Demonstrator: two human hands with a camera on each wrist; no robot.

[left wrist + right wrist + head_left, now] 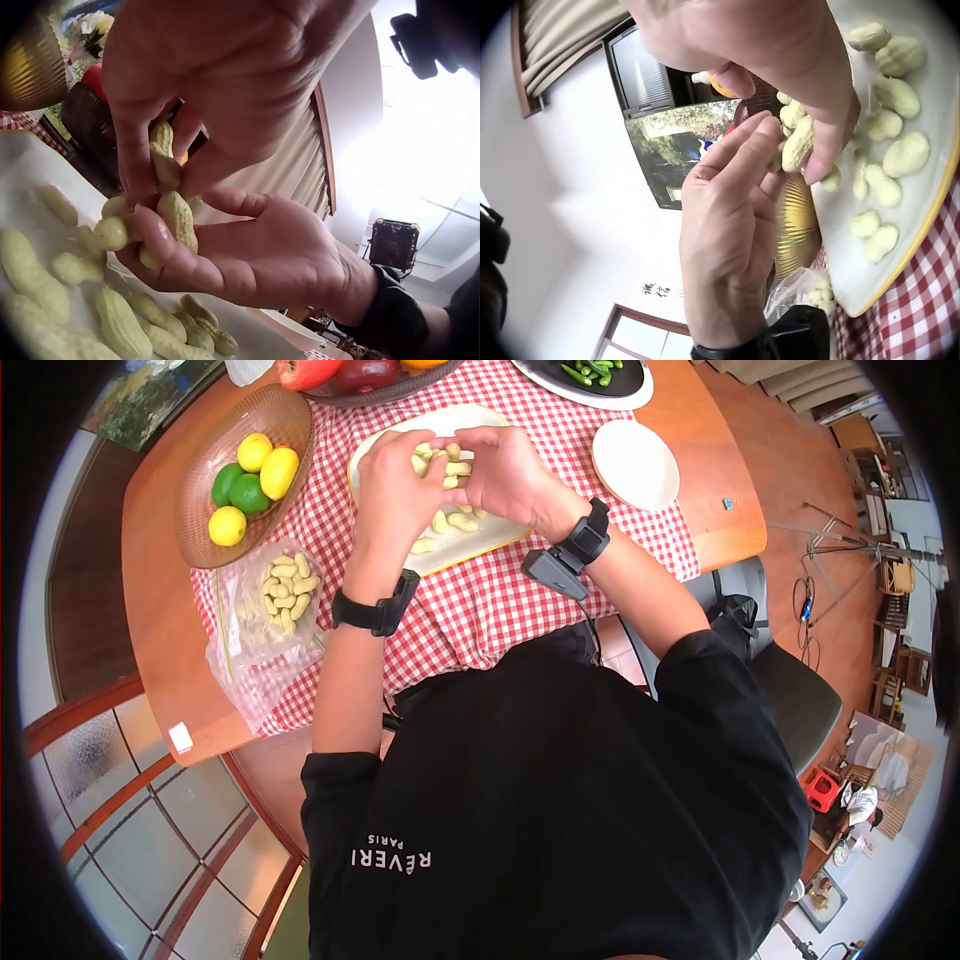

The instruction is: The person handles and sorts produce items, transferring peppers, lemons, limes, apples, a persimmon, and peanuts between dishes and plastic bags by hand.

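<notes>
Over a white tray with a yellow rim (490,543), both hands meet at a small cluster of peanuts in their shells. My left hand (393,490) pinches one peanut (165,169) between thumb and fingertips, as the left wrist view shows. Palm turned up, my right hand (512,478) holds several peanuts, among them one (178,215) right under the left fingertips. Its fingers curl around them, and some are partly hidden. More unshelled peanuts (906,154) lie spread across the tray below.
Left of the tray lies a clear plastic bag (240,650) with peanuts (290,595). Beyond it stands a basket (190,525) of lemons and limes. A white plate (635,465) sits at right, a dish of green peppers (590,372) behind. A checked cloth (450,615) covers the table.
</notes>
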